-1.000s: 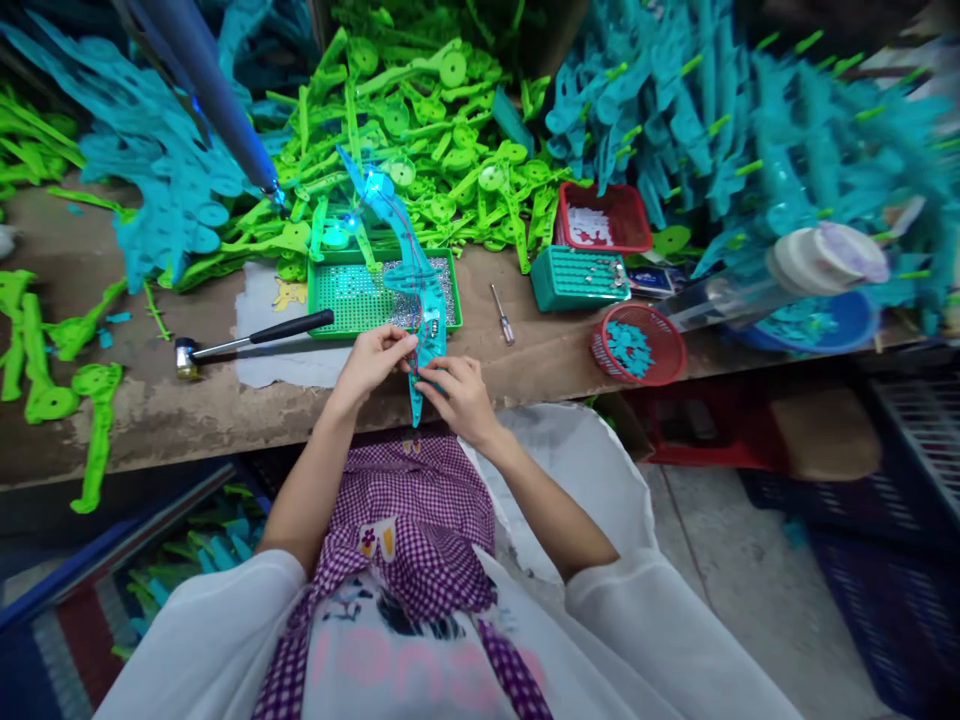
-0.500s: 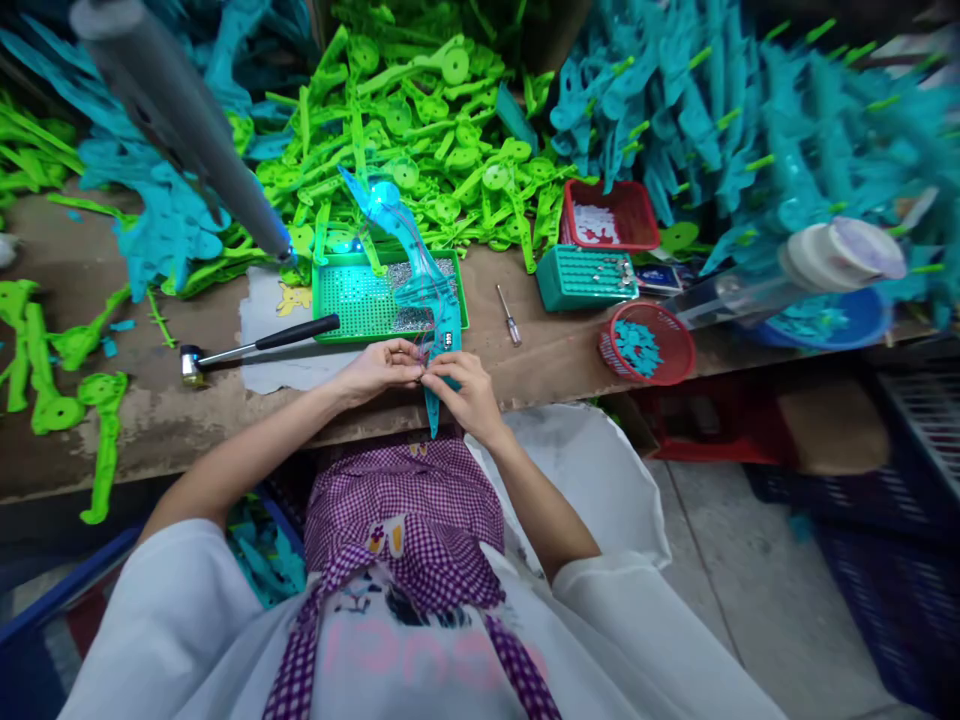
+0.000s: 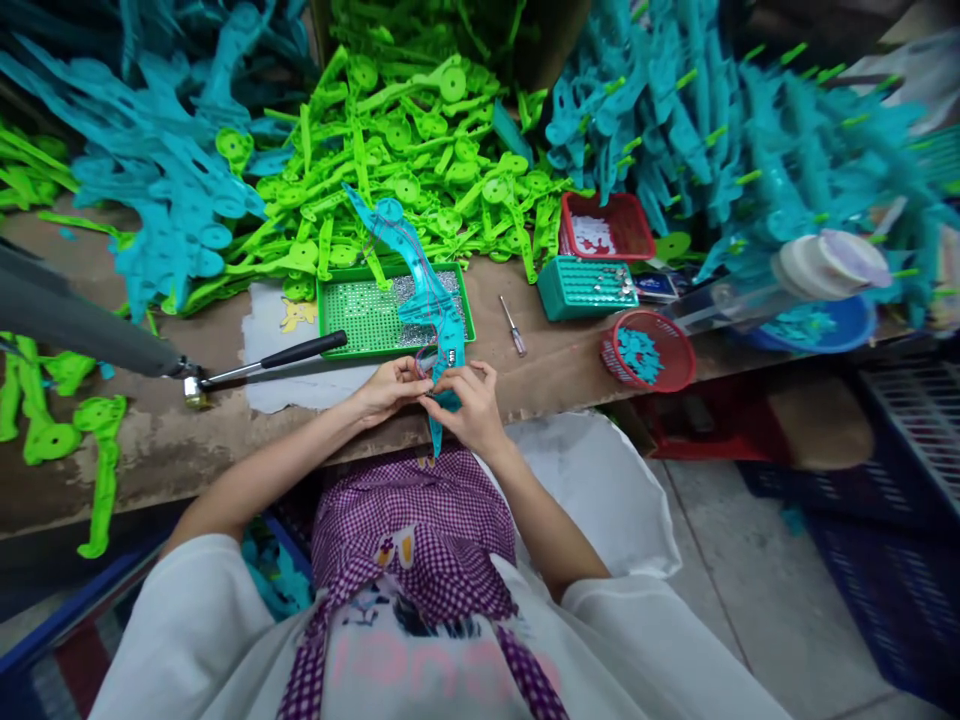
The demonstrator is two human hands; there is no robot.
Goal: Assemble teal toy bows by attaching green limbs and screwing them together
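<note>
Left grip (image 3: 397, 390) and right grip (image 3: 468, 402) pinch closed, contents unclear, over one blue part (image 3: 448, 326) near one hammer (image 3: 266, 361) and one screwdriver (image 3: 513, 326).

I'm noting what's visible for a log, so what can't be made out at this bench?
All in the head view:
What, if anything, the left hand and right hand pinch: too small, partly covered by them.
Part of the teal plastic piece: behind the right hand.
Far end of the grey cylindrical tool: cut off by the left edge.
The metal bits in the green tray: too small to tell apart.
</note>
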